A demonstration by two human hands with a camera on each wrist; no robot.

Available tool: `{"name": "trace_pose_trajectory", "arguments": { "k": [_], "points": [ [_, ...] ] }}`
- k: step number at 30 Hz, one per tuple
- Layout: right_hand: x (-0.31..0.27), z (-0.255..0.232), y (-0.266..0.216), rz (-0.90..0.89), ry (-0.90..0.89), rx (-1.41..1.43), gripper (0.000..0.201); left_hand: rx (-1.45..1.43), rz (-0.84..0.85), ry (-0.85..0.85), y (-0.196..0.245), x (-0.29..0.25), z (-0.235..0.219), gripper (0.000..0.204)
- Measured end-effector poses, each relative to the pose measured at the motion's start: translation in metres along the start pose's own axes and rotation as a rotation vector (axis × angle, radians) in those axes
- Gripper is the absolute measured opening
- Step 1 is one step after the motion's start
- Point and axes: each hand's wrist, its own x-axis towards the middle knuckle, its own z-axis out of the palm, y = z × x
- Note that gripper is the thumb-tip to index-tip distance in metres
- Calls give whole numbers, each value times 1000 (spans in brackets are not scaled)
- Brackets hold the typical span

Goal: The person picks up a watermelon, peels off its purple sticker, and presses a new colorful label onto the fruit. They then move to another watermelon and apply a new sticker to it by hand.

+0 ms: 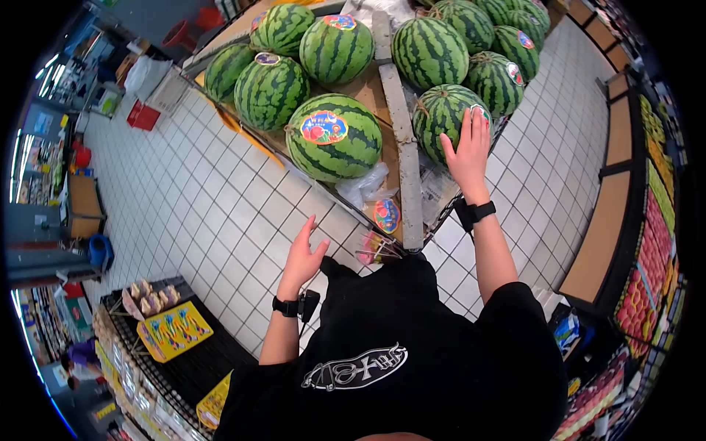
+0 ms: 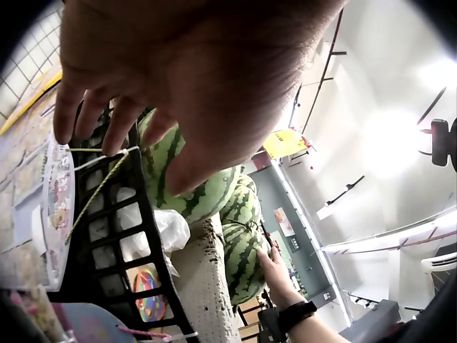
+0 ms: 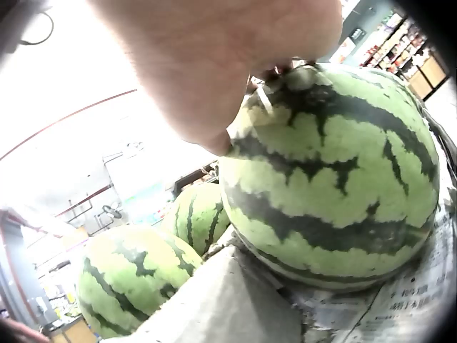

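The right hand (image 1: 469, 156) rests on the right side of a striped watermelon (image 1: 439, 125), the front one right of the divider, its fingers extended over a small sticker. In the right wrist view the thumb side of that hand (image 3: 221, 64) touches the top of the watermelon (image 3: 328, 186). The left hand (image 1: 303, 257) hangs in the air over the floor, fingers loosely spread, holding nothing. Nearest to it is a large watermelon (image 1: 334, 137) with a blue and red label. The left wrist view has the left hand (image 2: 178, 78) in front of the black crate (image 2: 118, 236).
A grey divider (image 1: 401, 140) splits the bin. More watermelons (image 1: 336, 48) lie at the back on both sides. Plastic bags (image 1: 362, 184) and a loose label (image 1: 387, 215) are at the front corner. A dark stand (image 1: 220, 331) with yellow packs is at the lower left; fruit shelves (image 1: 640, 294) line the right.
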Motion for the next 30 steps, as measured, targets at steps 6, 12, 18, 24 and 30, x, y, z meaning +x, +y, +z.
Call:
{"name": "trace_pose_trajectory", "arguments": {
  "k": [6,12,18,24,30],
  "points": [
    [-15,4,-39,140,-62,-123,79,32,74,32,-65,-11,-84,64],
    [-27,-4,-93,443,-536,112,86,143,223,53,-114,-12,-126,70],
    [-18,-42,-183,342,-605,269,86,104,347,123,-122,2,-133,80],
    [-47,-37,-218,307,-624,410,82,99,471,111,-92,21,-111,83],
    [-43,-12,-236,482,-306,454,64,83,550,53,-66,41,-122,71]
  ]
}}
